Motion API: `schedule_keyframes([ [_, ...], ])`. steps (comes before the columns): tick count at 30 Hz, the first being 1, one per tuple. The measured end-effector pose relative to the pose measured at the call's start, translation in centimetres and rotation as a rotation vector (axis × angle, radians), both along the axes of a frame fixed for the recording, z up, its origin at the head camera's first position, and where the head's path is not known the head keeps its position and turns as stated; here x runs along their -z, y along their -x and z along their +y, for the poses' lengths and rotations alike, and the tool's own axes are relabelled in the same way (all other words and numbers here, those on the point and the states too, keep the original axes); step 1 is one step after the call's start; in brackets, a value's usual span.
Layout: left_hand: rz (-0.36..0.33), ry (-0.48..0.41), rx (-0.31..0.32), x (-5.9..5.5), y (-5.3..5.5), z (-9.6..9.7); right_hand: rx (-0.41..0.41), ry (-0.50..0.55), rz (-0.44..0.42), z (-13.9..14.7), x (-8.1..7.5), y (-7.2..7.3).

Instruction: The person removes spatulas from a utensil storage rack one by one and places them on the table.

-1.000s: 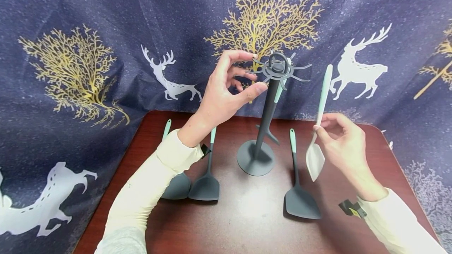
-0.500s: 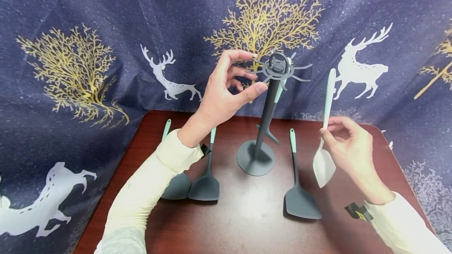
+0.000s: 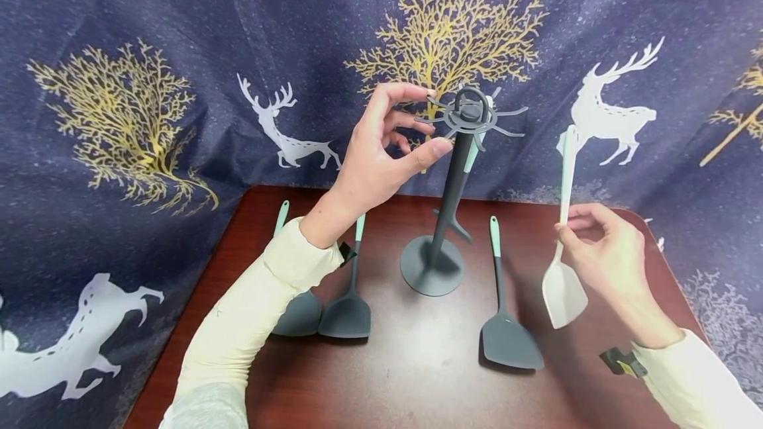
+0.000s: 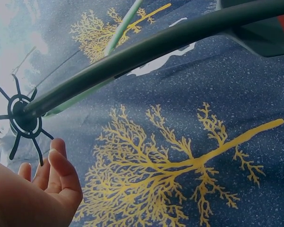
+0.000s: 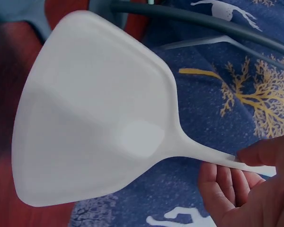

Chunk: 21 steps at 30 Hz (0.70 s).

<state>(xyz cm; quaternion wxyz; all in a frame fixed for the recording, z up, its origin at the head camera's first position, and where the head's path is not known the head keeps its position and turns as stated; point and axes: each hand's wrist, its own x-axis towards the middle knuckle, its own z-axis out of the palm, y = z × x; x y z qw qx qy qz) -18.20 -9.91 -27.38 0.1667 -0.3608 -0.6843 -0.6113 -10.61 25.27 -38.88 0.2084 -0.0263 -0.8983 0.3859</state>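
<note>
My left hand (image 3: 378, 157) is at the top of a dark grey utensil stand (image 3: 450, 197), thumb and index fingertips touching the ends of its hooks. In the left wrist view the hook ring (image 4: 24, 116) is beside the fingers. A mint-handled utensil (image 3: 471, 156) hangs behind the post, mostly hidden. My right hand (image 3: 608, 267) pinches the neck of a white turner (image 3: 563, 293), off the table to the right of the stand. Its mint handle points up and its blade hangs down. In the right wrist view the broad white blade (image 5: 92, 113) is close.
On the brown table (image 3: 417, 382), a grey turner (image 3: 509, 343) lies right of the stand. Two grey utensils lie on the left: a turner (image 3: 346, 316) and another (image 3: 300, 316) partly hidden by the left sleeve. A blue deer-print cloth (image 3: 334, 32) hangs behind.
The right hand has moved right and a little down with the white turner, away from the stand. The left hand and the stand have stayed put.
</note>
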Motion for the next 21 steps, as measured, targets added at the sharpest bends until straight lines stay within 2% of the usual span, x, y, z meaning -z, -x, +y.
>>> schedule_keyframes([
  [7,0.004,0.002,0.003,0.1,0.1,0.1,0.051,-0.08,-0.025,1.0,0.6,0.0],
  [21,0.003,-0.006,0.007,0.1,0.1,0.0,0.025,-0.128,-0.104,2.5,1.8,0.1],
])
